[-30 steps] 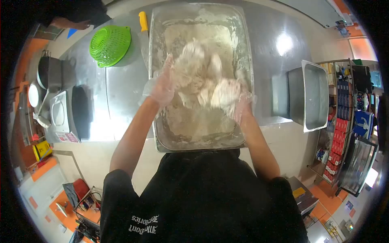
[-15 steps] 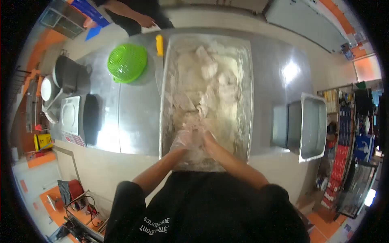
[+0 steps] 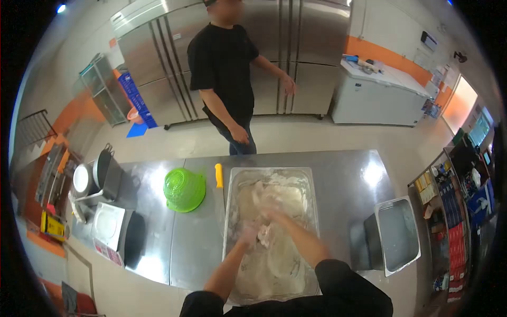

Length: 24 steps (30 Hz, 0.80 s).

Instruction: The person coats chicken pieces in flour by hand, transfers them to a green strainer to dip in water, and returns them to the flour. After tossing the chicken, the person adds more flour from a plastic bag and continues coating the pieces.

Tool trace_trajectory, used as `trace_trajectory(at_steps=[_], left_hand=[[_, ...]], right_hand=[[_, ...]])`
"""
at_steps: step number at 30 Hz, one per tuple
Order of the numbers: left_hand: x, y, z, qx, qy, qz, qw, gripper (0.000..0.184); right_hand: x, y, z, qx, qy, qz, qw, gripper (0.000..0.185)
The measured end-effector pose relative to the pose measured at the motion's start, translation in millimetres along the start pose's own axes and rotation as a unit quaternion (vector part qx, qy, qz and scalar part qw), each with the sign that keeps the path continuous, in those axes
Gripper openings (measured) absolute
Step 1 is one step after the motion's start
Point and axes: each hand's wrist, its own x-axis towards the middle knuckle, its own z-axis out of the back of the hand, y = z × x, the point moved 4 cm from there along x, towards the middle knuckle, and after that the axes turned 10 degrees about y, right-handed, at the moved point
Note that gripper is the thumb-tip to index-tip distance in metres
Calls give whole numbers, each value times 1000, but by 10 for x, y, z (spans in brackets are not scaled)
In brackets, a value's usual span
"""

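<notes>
A steel pan (image 3: 272, 169) holds pale flour (image 3: 282, 261) and floury pieces that look like meat. In the pan's left middle is my left hand (image 3: 250, 231), blurred by motion. It is beside a lumpy flour-coated piece (image 3: 265, 235); whether it grips this piece I cannot tell. My right hand (image 3: 273, 212) lies a little further forward and to the right, low over the pan's contents. Its fingers are smeared too. More pale coated pieces (image 3: 261, 193) lie at the pan's far end, partly blurred.
Left of the pan are a yellow-handled knife (image 3: 219, 177) and a green basket (image 3: 184, 190). Steel containers (image 3: 109, 224) and pots stand at the table's left end, a deep steel pan (image 3: 398, 235) at its right. A person in black (image 3: 224, 68) stands across the table.
My view has tilted up, showing the whole person and the refrigerators. My hands were close together at the pan's near end; now they are further into it and slightly apart.
</notes>
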Motion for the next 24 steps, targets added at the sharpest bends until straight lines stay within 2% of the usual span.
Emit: trace_trajectory(at_steps=[1,3,4,5,6,8,9,12,14,15,16,17,20,24], left_hand=[[-145,-134,103,95,-4,33,995,38],[-352,-96,-130,51,-107,9,993,35],[-273,22,-277,-148,-79,44,985,33],[-285,117,-511,-340,-38,80,936,32],[-372,68,-697,-108,0,32,994,30],[-476,339,-1482,24,33,-1,999,30],[-395,544,-1873,-85,37,20,996,33],[-751,127,-1556,-45,46,-279,958,34],[-782,16,-833,-238,-7,-159,958,29],[-775,-64,-392,-331,-31,-94,939,27],[-716,-90,-133,-349,-43,-57,934,27],[-624,-83,-33,-331,-43,-40,942,27],[-378,-181,-45,-125,8,-77,989,26],[-518,-403,-279,20,21,-183,983,25]], right_hand=[[-99,-103,-165,-27,22,32,999,30],[-408,-288,-507,-69,71,94,991,30],[-574,-325,-648,-81,96,111,986,30],[-731,-348,-768,-84,126,125,981,31],[-871,-379,-883,-80,154,134,976,31],[-1066,-429,-1028,-71,199,155,965,32],[-1154,-433,-1053,-68,218,169,959,32],[-1275,-332,-855,-86,235,214,944,34],[-1160,-179,-436,-143,183,200,952,35],[-1030,-155,-185,-158,162,164,960,36],[-796,-231,76,-161,157,95,970,43],[-683,-371,132,-154,130,51,978,50],[-686,-693,83,-103,-6,-36,994,67],[-846,-655,-90,-131,9,-50,990,76]])
